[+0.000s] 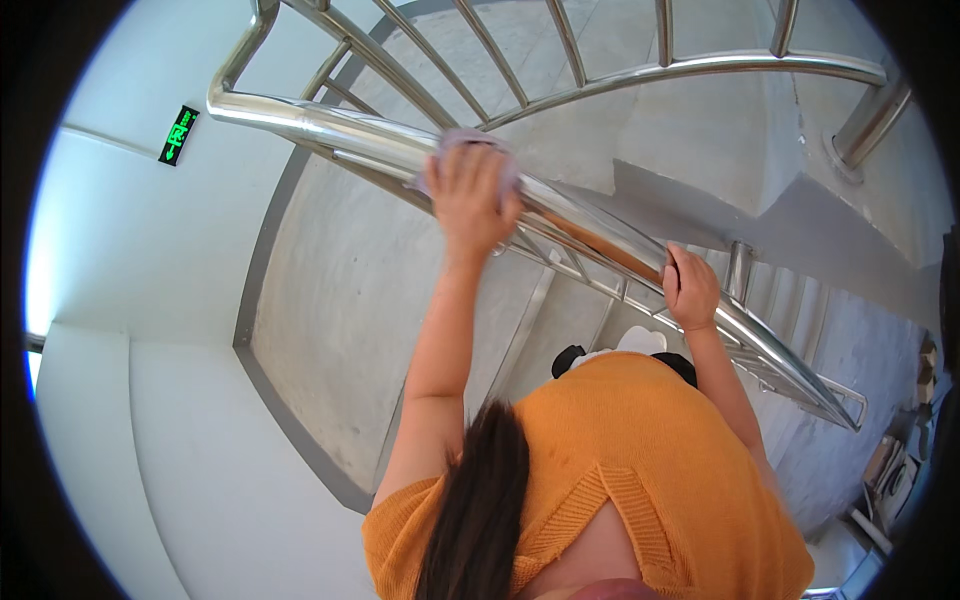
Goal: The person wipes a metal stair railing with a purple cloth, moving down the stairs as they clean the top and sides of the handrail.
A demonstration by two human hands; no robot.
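Observation:
A polished metal handrail (pixel 592 217) slants across the view in front of me, from upper left to lower right. My left hand (pixel 472 191) presses a pale purple cloth (pixel 469 136) onto its upper part, fingers spread over the fabric. Both cloth and hand look slightly blurred. Farther down the same rail, my right hand (pixel 691 289) is curled around the tube, thumb towards the left. The underside of the rail mirrors an orange patch between the two hands.
Metal balusters (pixel 566 45) and a lower rail (pixel 712 69) run along the top. Stair steps (pixel 574 300) lie beneath me, and another flight (pixel 780 300) descends at right. A lit green exit sign (pixel 178 135) hangs on the white wall (pixel 172 247). Cardboard items (pixel 889 469) are stacked at far right.

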